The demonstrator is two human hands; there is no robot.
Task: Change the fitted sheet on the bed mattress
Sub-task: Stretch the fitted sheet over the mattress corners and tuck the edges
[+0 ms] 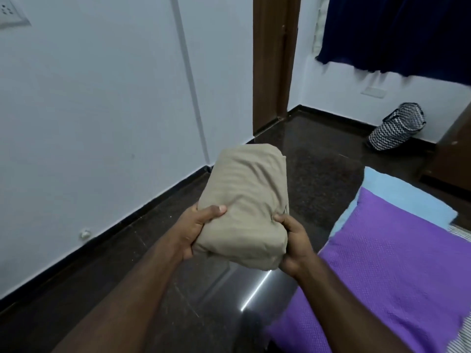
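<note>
Head view: your left hand (192, 231) and right hand (293, 244) grip the folded beige sheet (244, 202), fingers curled round its near end, left of the purple blanket (387, 263).

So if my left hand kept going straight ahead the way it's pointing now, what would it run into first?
Nothing soon, it seems. The left hand grips the folded beige sheet and points forward over the dark floor towards the brown door frame and white wall. Depth is unclear, but the frame looks likeliest.
</note>
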